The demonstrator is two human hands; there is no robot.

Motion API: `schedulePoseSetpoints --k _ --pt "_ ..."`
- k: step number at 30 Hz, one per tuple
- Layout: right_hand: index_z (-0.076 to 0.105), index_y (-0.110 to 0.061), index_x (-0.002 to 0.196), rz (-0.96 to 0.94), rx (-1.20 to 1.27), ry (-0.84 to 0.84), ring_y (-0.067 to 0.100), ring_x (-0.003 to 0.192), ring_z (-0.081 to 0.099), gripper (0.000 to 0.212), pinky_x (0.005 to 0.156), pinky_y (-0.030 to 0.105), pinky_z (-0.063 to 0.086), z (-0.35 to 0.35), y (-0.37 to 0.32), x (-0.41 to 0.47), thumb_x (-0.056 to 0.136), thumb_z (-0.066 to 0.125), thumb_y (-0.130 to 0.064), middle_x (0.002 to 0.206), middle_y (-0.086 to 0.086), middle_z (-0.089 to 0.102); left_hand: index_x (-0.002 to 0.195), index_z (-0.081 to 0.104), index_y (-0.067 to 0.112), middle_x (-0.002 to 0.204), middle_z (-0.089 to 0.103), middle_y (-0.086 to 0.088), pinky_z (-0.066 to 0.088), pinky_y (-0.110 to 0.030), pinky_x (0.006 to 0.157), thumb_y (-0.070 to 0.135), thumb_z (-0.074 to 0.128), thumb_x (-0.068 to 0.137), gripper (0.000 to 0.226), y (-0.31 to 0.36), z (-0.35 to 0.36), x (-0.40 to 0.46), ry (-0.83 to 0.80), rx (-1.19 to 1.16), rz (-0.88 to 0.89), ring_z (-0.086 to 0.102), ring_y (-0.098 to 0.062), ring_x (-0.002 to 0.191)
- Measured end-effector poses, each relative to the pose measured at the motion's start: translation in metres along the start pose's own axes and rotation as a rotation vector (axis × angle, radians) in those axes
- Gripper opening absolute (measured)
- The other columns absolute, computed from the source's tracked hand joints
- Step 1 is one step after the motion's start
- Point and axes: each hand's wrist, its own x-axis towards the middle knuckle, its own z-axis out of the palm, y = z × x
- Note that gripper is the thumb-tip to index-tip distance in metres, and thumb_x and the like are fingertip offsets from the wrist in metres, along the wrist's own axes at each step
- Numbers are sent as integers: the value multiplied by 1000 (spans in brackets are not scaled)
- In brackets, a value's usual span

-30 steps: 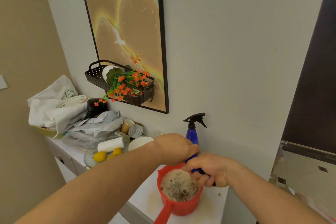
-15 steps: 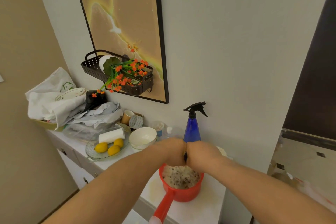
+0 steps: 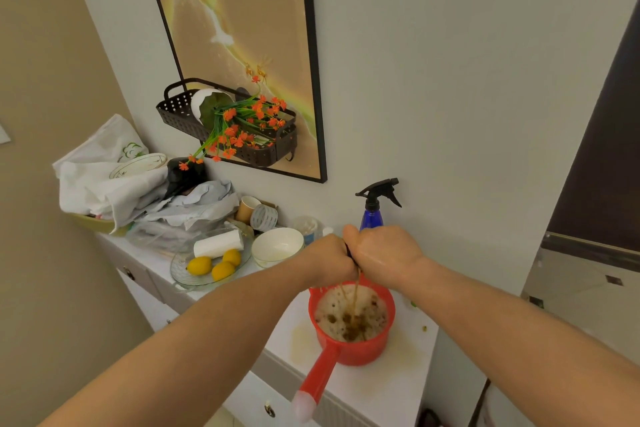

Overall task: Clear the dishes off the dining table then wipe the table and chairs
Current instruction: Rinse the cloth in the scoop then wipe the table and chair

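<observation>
Fists pressed together: left hand [image 3: 327, 262] and right hand [image 3: 381, 255] wring a dark, mostly hidden cloth [image 3: 348, 251], brown water streaming into the red scoop [image 3: 351, 322] directly beneath them.

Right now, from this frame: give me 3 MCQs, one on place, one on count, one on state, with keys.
1. Where is the blue spray bottle?
A. against the wall behind the hands
B. in the wall basket
C. on the floor

2. How many lemons lie on the glass plate?
A. one
B. three
C. five

3. What are the left hand and right hand doing?
A. resting flat
B. wringing something dark over the red pot
C. holding a bowl

Key: 1 A, it stands at the wall; 2 B, three yellow fruits show; 3 B, brown liquid streams into the pot.
</observation>
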Motion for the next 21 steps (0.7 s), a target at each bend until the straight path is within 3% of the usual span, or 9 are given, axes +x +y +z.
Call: schedulePoseSetpoints --k 5,9,12,17,21 --pt "41 -10 112 -49 -46 23 29 60 47 18 52 37 36 -2 9 10 96 47 -14 84 7 59 65 55 12 49 44 2 30 -24 42 6 69 76 18 4 1 -6 -1 -345 -140 37 -12 38" --pt "40 -11 111 -97 -72 36 30 62 55 16 52 37 39 4 15 14 98 45 -18 85 7 63 55 43 18 52 37 -1 20 -27 46 8 70 73 33 5 9 -5 -43 -508 -270 26 -14 42" --pt "38 -13 111 -123 -68 52 31 71 64 16 53 37 39 12 18 11 98 45 -20 87 7 64 63 48 20 55 37 2 17 -24 45 11 67 78 26 3 16 -4 -131 -614 -338 23 -12 45" --pt "41 -13 115 -159 -49 67 28 76 65 23 56 35 41 28 20 9 98 51 -25 89 7 62 73 53 21 56 34 5 15 -18 40 11 62 85 18 1 27 -3 -223 -780 -415 21 -9 46" --pt "46 -11 110 -193 -38 149 28 67 63 25 51 34 39 41 24 14 93 60 -23 81 7 63 68 42 24 56 32 6 15 -17 39 12 62 86 29 -2 36 -1 -214 -926 -478 22 -8 45"
